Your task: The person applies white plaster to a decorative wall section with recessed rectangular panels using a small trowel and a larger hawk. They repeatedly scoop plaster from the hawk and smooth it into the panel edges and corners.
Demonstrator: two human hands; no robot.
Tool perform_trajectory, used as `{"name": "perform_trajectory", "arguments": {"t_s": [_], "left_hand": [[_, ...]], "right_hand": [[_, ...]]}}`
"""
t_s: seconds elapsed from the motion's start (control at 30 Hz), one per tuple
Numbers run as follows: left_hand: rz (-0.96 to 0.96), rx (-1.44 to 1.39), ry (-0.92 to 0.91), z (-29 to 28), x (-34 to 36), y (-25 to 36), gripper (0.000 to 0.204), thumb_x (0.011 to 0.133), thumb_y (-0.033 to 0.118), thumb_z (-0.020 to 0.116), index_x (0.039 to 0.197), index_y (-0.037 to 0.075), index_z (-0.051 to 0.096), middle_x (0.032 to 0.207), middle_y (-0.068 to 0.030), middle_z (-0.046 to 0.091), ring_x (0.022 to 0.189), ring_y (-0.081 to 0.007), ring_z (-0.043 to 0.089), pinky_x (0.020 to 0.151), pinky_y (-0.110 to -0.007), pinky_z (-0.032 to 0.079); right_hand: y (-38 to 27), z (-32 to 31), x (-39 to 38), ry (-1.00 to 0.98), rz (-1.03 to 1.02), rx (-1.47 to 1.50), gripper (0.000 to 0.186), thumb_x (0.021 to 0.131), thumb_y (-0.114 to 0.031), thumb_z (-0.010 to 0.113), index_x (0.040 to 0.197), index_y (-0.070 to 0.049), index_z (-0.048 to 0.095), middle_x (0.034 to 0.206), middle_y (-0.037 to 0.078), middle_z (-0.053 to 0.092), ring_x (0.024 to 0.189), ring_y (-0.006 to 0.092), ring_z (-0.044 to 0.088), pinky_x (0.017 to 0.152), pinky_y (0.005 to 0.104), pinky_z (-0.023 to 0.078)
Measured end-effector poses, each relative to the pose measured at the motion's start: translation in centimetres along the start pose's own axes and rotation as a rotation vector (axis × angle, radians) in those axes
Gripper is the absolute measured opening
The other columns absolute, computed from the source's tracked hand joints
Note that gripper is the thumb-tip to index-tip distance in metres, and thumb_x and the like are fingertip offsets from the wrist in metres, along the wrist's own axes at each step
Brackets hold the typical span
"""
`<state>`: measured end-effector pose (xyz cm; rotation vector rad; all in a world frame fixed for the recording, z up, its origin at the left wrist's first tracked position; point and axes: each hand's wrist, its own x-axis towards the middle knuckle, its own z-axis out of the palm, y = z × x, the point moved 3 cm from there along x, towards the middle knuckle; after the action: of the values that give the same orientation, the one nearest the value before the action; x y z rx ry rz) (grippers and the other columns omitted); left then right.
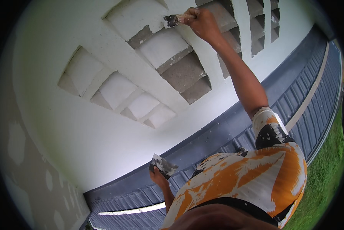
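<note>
My right hand (201, 22) is raised at the upper middle, its fingers closed round a putty knife (172, 20). The short, wide blade is dark with white smears and points left, close to the wall (122, 153). Beside it are square recesses, some coated white (165, 46) and some bare grey cement (184, 72). Low in the middle, my left hand (157, 177) grips a flat, squarish dark plate (164, 166) smeared with white material. It is held away from the wall, above the roof tiles. Part of the left hand's fingers is hidden behind the plate.
A blue-grey tiled roof (237, 134) slopes below the wall, with a pale batten (309, 96) across it at the right. Grass (325, 168) lies beyond the roof edge. At the left stands a grey, patchy side wall (34, 176). More recesses (256, 27) continue at upper right.
</note>
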<state>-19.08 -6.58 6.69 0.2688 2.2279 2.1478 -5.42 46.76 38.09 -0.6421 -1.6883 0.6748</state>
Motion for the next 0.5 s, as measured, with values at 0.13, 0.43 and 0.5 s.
{"name": "perform_trajectory", "arguments": {"t_s": [0.13, 0.43, 0.5], "left_hand": [[0.006, -0.031, -0.077, 0.7, 1.8, -1.0, 0.02, 0.094, 0.013, 0.053, 0.107, -0.002, 0.058, 0.094, -0.0065, 0.064, 0.081, -0.014, 0.06, 0.072, -0.03, 0.05], [-0.047, -0.057, -0.001, -0.8, -0.6, -1.6, 0.022, 0.092, 0.011, 0.052, 0.107, -0.004, 0.058, 0.093, -0.0082, 0.064, 0.081, -0.0166, 0.062, 0.072, -0.032, 0.051], [-0.048, -0.034, -0.015, -0.9, -0.3, -1.1, 0.023, 0.092, 0.012, 0.052, 0.107, -0.004, 0.059, 0.093, -0.0088, 0.064, 0.08, -0.0172, 0.062, 0.071, -0.032, 0.051]], "right_hand": [[-2.1, 3.5, -0.6, 0.044, -0.031, -0.043, 0.022, 0.086, -0.026, 0.072, 0.092, -0.005, 0.072, 0.066, 0.011, 0.062, 0.063, 0.0243, 0.058, 0.066, 0.0371, 0.047], [3.6, 0.9, -3.1, 0.086, 0.498, 1.169, 0.019, 0.093, -0.011, 0.06, 0.103, 0.004, 0.061, 0.088, 0.013, 0.067, 0.073, 0.0177, 0.066, 0.061, 0.032, 0.057], [1.6, 3.3, -4.2, 0.019, 0.654, 1.477, 0.015, 0.097, -0.01, 0.054, 0.101, 0.005, 0.056, 0.09, 0.014, 0.064, 0.072, 0.0203, 0.064, 0.064, 0.0318, 0.058]]}}
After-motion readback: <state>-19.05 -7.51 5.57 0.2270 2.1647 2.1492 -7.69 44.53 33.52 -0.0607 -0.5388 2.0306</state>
